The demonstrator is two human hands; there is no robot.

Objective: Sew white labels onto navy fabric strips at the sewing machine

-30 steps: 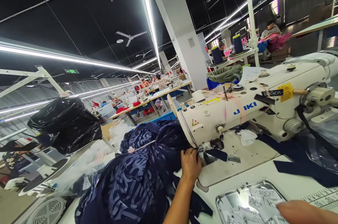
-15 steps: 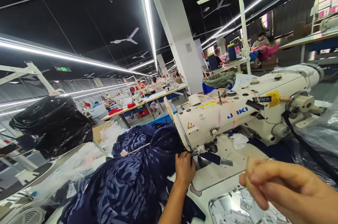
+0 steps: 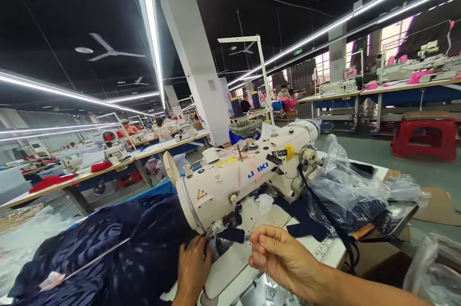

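A white sewing machine (image 3: 230,181) marked JUKI stands in front of me. My left hand (image 3: 194,263) is at its needle end, fingers bent and closed at the edge of a dark navy patterned fabric (image 3: 118,253); its fingertips are partly hidden. The fabric lies bunched to the left of the machine. My right hand (image 3: 275,258) hangs over the front of the machine bed, its thumb and fingers pinched together; whatever they hold is too small to make out. Below it, a shiny tray (image 3: 248,296) with printed labels is partly covered by the hand.
Clear plastic bags (image 3: 345,186) and a dark strap (image 3: 331,219) lie at the machine's right end. A navy strip (image 3: 232,235) sits by the needle area. A red stool (image 3: 425,135) stands at the right. People work at sewing tables behind.
The view has turned to the right. My right hand has moved left and inward, nearer the needle end, still pinched. My left hand stays by the needle.
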